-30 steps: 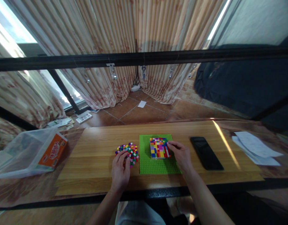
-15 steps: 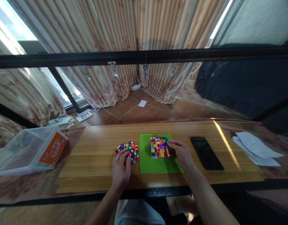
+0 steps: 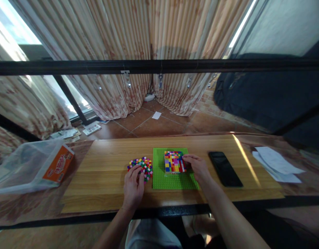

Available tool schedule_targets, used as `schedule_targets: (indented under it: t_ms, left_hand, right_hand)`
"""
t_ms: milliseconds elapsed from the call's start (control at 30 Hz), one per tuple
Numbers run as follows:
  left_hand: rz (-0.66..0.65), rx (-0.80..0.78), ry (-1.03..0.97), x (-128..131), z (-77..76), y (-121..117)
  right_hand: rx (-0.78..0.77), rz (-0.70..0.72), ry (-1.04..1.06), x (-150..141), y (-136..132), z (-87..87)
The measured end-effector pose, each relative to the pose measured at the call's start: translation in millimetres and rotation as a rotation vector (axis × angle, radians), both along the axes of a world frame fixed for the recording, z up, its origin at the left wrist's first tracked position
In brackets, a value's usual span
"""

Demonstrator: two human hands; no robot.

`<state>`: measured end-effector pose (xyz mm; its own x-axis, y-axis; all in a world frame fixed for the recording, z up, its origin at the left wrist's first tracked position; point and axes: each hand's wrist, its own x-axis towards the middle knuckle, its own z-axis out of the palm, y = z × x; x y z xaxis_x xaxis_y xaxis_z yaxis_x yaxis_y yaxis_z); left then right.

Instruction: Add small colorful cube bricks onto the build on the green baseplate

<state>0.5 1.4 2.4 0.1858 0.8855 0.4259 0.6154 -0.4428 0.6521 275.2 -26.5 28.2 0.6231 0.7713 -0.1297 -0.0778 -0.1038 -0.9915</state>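
Note:
A square block of small multicoloured toy bricks (image 3: 175, 163) stands on a green studded baseplate (image 3: 159, 181). At the block's upper right edge is my right hand (image 3: 197, 168), thumb and forefinger pinched together. Whatever those fingertips hold is too small to make out. To the left of the baseplate, loose coloured bricks (image 3: 147, 166) lie in a heap on the wooden board. My left hand (image 3: 133, 186) rests over the heap's near side, fingers loosely bent and thumb apart, covering some of the bricks.
A black phone (image 3: 225, 168) lies right of the baseplate, with white papers (image 3: 278, 162) farther right. At the left stands a clear plastic box (image 3: 32, 162) with an orange label. A black bar (image 3: 159, 66) crosses beyond the wooden board (image 3: 97, 173).
The view has shifted slightly. Both hands keep nearly the same places, the left over the loose bricks and the right at the block's edge.

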Motion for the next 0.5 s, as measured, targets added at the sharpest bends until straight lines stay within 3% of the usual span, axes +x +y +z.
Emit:
schedule_targets:
  t_ms: [133, 267, 500]
  left_hand:
    - [-0.006, 0.022, -0.014, 0.7, 1.0, 0.4]
    - [-0.007, 0.02, -0.024, 0.8, 2.1, -0.5]
    - [-0.006, 0.01, -0.019, 0.4, 5.0, -5.9]
  right_hand:
    - [-0.012, -0.012, 0.047, -2.1, -2.6, 1.5]
    - [0.012, -0.08, -0.254, -18.1, -13.0, 8.6]
    - [0.184, 0.293, -0.968, -68.6, -27.4, 17.3]
